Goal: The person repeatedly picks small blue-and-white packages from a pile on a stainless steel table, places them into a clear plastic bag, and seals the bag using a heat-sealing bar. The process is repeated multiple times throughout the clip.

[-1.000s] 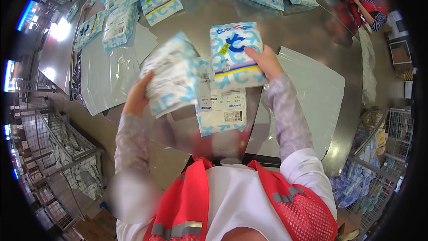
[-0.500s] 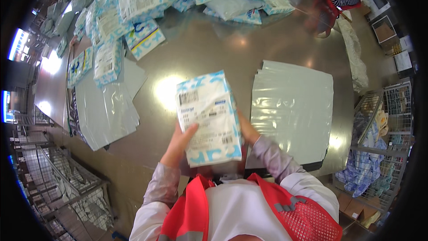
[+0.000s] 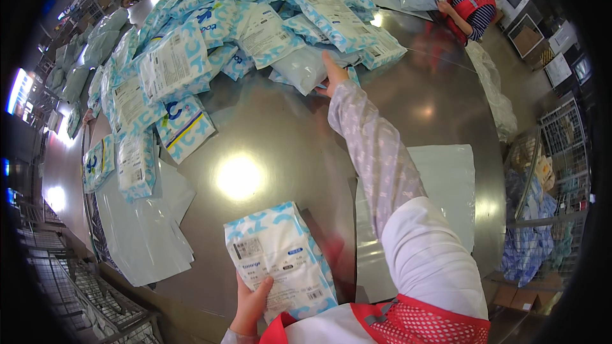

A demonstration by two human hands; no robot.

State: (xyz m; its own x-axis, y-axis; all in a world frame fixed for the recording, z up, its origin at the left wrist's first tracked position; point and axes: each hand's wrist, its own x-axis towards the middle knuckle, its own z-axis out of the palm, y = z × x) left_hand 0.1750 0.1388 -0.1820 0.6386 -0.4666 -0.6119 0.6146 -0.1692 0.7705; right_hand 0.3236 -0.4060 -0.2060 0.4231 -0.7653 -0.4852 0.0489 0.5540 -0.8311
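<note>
My left hand (image 3: 253,301) grips a white plastic package (image 3: 284,251) with light-blue pattern and a printed label, low in the view, its thumb over the front. My right hand (image 3: 333,76) reaches far forward to the front edge of a large pile of similar packages (image 3: 172,67). Its fingers close round the edge of a pale grey package (image 3: 299,67) lying there, partly under the patterned ones.
Stacks of flat grey mailer bags (image 3: 140,229) lie left and right on the steel table (image 3: 306,165). A co-worker (image 3: 475,13) in a red vest handles grey bags at the far right. Wire carts (image 3: 548,229) flank the table; grey parcels (image 3: 105,32) are piled at the far left.
The two packages held apart earlier came together in both hands. Since then my right hand has let go and stretched forward to the pile; my left keeps its hold, lower in view.
</note>
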